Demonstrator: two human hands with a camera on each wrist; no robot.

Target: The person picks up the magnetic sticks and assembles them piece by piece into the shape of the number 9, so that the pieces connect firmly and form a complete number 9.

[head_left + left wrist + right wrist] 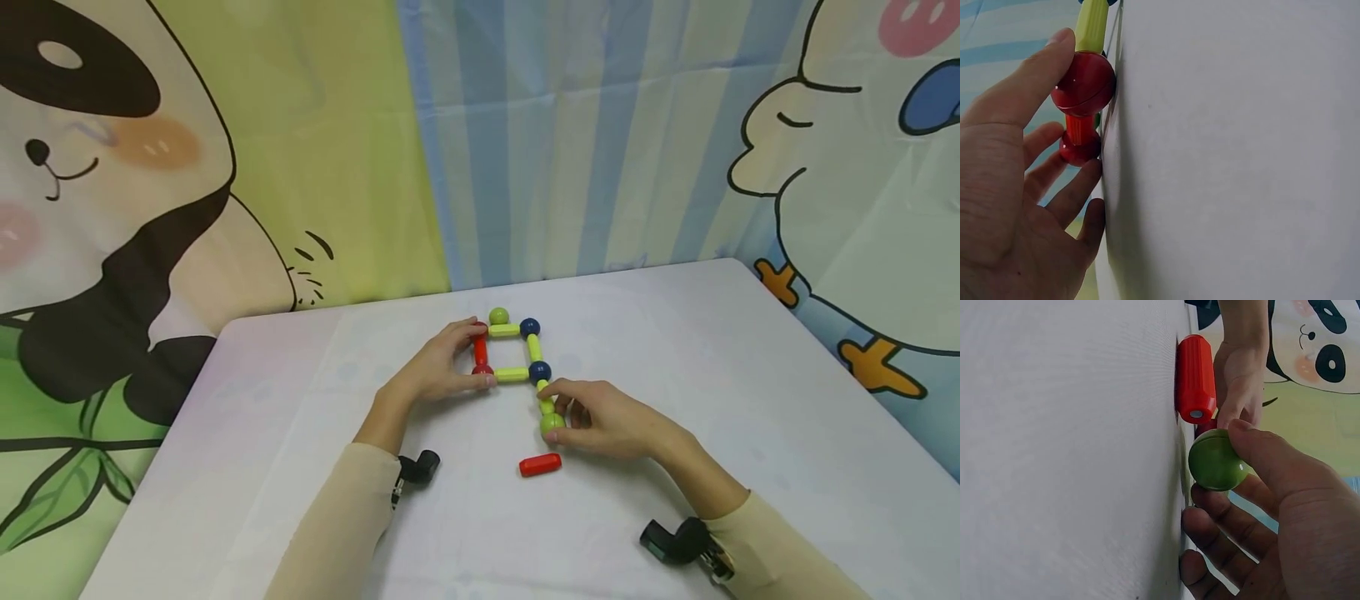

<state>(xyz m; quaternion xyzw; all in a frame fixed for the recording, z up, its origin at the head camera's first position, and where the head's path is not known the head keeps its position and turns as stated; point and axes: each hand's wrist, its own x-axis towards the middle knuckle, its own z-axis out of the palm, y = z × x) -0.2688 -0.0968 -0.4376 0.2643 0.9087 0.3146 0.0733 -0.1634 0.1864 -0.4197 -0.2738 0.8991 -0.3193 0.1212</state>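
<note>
Green ball [552,422] pinched mid-table, loose red rod [540,464] just beside

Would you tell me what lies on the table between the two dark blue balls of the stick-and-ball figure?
A short yellow-green stick joins the upper dark blue ball to the lower dark blue ball; the head view shows it.

The right hand [1285,519] pinches a green ball [1215,460], thumb on one side and curled fingers [1222,515] on the other, against the white counter [1066,450]. Just beside the ball lies a red rod [1195,379]. The left hand [1238,375] rests on the counter behind it, before a panda cloth [1316,344].
</note>
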